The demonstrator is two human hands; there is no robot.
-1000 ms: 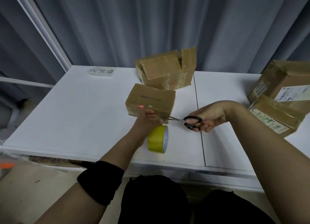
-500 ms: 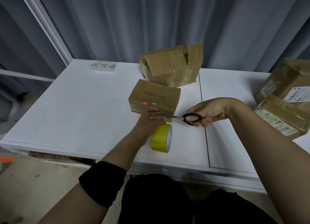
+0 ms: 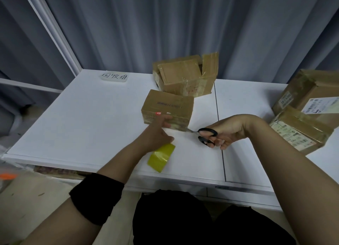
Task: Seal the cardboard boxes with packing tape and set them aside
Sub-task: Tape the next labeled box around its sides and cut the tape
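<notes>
The roll (image 3: 161,156) has tipped, blurred, near the table's (image 3: 91,125) front edge, likely cut free; left hand (image 3: 156,134) presses flat fingers (image 3: 166,118) on the mid-table box (image 3: 167,105); right hand (image 3: 229,132) grips scissors (image 3: 206,134) at its corner.

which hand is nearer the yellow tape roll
Left. The left hand sits right at the yellow tape roll, overlapping it in view; the right hand holds scissors further right.
</notes>
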